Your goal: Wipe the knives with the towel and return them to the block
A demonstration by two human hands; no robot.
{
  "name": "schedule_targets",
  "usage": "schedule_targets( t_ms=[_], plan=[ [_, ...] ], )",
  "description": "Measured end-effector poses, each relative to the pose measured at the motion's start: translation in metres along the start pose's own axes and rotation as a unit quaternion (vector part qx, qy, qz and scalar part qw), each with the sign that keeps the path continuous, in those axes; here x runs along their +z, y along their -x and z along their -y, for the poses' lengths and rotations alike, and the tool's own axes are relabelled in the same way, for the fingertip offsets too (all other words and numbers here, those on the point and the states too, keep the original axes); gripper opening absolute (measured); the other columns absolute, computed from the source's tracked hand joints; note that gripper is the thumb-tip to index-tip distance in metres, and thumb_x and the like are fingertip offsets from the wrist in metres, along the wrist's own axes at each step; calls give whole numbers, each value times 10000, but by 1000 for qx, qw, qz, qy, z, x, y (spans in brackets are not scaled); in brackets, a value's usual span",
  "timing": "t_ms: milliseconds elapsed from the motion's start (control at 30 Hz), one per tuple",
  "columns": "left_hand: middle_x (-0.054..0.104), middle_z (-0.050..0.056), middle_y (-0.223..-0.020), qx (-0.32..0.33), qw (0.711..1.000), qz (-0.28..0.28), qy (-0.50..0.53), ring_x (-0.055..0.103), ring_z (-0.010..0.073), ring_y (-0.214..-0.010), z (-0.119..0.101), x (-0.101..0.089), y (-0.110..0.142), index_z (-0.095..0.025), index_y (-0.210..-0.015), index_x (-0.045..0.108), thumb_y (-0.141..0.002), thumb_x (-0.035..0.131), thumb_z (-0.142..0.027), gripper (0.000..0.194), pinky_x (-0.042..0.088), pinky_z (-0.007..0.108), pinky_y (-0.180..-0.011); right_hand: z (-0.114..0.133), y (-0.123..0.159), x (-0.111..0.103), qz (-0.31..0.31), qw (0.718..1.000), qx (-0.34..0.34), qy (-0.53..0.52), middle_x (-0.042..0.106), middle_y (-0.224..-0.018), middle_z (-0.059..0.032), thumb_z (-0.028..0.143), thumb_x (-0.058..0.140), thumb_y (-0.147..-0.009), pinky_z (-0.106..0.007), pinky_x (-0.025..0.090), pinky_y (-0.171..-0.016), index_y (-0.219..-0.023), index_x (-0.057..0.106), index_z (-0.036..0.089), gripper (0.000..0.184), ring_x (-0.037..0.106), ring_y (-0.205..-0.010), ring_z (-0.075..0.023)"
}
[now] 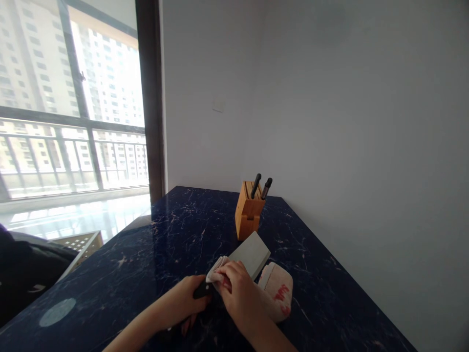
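Dark blue is covering the table [194,220], and a big grey knife [254,251] is slanting over it, near a wooden knife block [250,210]. The left hand [192,296] is curling its fingers around the black handle [201,290]. The right hand [236,288] is bending its fingers and pinching a pale cloth [219,265] against the knife. A red-marked cloth bundle [279,288] is lying beside the right wrist.

A black-handled cleaver [249,256] slants away rightward, whitish red-marked cloth [279,292] bunched against its broad grey blade [253,252].
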State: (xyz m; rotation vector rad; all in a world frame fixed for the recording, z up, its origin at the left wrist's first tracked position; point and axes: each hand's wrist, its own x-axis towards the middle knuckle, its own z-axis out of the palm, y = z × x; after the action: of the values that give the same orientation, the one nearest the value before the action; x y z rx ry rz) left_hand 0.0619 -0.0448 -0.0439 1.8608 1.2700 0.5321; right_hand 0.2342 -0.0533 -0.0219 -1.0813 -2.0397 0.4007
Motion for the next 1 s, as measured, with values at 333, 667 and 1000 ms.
schedule_targets(
  t_ms=[333,667,1000],
  plan=[
    [612,-21,-548,-11,1000,4,11,570,125,-413,6,4,-3,-155,-838,557,-731,446,-271,193,408,180,-374,-4,3,-3,14,1000,26,-7,569,-880,-22,63,505,-766,-284,408,-799,-857,579,195,177,511,-886,-169],
    [630,-16,-584,9,1000,7,14,580,119,-462,6,2,-2,-150,-845,577,-730,453,-242,193,422,174,-426,-1,7,-8,56,997,-26,52,552,-985,-36,18,434,-751,-348,389,-871,-953,547,210,301,476,-958,-196],
    [609,-19,-534,16,999,-1,-28,559,119,-453,4,3,-4,-151,-740,591,-734,437,-252,184,415,185,-449,6,1,1,53,998,-41,17,542,-1023,-38,29,443,-754,-335,387,-887,-1039,529,210,349,466,-988,-187]
  ],
)
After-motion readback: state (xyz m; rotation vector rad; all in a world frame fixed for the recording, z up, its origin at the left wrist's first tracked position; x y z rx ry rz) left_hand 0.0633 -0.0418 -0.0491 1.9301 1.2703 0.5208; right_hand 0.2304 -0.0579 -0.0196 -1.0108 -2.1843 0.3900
